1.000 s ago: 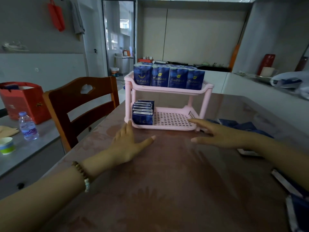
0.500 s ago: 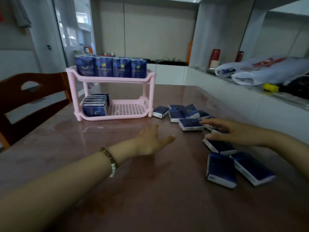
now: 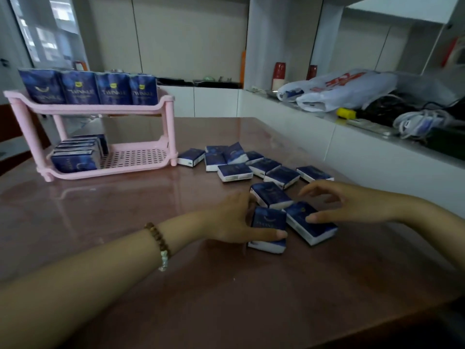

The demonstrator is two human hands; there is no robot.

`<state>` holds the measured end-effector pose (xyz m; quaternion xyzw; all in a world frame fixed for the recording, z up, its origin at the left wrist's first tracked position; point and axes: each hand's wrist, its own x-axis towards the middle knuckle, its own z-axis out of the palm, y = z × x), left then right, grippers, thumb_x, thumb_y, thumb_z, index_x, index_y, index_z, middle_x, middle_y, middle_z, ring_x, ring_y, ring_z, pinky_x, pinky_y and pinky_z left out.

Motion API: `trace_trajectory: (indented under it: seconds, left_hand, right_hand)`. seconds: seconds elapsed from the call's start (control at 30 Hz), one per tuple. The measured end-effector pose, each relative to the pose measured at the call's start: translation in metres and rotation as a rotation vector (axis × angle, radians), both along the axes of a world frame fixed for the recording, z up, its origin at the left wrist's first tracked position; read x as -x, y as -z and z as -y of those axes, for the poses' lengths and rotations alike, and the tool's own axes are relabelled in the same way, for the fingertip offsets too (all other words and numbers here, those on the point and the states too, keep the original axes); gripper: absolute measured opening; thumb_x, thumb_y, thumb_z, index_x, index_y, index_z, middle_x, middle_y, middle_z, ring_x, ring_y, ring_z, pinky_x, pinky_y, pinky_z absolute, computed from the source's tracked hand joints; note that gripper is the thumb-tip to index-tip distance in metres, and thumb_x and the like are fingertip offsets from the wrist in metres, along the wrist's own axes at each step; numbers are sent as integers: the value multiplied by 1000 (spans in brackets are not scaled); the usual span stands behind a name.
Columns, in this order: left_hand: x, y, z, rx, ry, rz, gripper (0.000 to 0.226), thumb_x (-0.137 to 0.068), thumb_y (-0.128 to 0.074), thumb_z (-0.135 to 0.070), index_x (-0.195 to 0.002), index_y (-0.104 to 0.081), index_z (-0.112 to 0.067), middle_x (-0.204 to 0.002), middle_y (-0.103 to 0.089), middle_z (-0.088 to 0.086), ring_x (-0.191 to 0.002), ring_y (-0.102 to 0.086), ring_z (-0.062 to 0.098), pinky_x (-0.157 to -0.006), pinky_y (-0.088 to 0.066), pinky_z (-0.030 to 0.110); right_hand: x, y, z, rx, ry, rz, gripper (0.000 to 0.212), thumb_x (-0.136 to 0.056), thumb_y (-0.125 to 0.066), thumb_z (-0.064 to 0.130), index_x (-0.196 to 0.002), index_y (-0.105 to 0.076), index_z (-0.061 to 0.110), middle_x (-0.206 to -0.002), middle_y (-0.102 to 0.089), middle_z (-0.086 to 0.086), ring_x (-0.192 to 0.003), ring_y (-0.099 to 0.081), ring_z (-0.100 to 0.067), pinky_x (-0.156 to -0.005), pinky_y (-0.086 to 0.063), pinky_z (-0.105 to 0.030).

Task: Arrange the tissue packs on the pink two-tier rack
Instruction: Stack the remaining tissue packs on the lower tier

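Pink plastic two-tier rack (image 3: 164, 107) far left on brown glossy tabletop (image 3: 176, 285): top tier holds four upright dark-blue tissue packs (image 3: 86, 89), bottom tier holds stack at left end (image 3: 75, 157). Loose blue-white packs (image 3: 235, 172) scattered right of rack. Left hand (image 3: 234, 220) fingers clamped on nearest flat pack (image 3: 269, 229). Right hand (image 3: 352, 204) fingers spread, thumb touching adjacent pack (image 3: 310, 226).

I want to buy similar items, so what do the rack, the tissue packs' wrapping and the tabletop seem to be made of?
The pink rack looks like matte moulded plastic, going by its perforated lower tier. The tissue packs seem wrapped in glossy printed plastic film, which catches soft highlights. The tabletop is glossy reddish-brown, mirroring the rack; polished stone or glass-covered, I cannot tell.
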<state>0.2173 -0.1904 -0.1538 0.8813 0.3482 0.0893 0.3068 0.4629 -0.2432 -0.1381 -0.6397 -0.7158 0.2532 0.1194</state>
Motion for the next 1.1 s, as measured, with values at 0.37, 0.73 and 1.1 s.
trace_trajectory:
  seconds: [0.37,0.73,1.1]
  left_hand:
    - [12,12,-9,-6,-121,220,37,-69,-77,-42,-88,-49,-26,-84,-52,-12,-73,-51,4,-64,-43,17]
    - [35,4,-7,244,-77,262,36,-81,-67,-33,-112,-56,-19,-106,-65,-5,-88,-66,7,-55,-52,19]
    - [61,-2,-12,440,-265,631,10,-97,-46,-17,-105,-51,-18,-95,-66,8,-60,-67,8,-58,-58,20]
  right_hand:
    - [-7,12,7,-70,26,-174,55,-57,-77,58,-101,-50,38,-108,-59,11,-105,-57,-8,-84,-47,-23]
    - [16,-7,18,139,-3,23,38,-70,-73,43,-104,-63,30,-103,-68,13,-95,-63,-4,-86,-51,-23]
    - [59,-20,-12,17,28,-324,31,-91,-54,31,-119,-56,19,-116,-66,1,-105,-63,-12,-94,-49,-32]
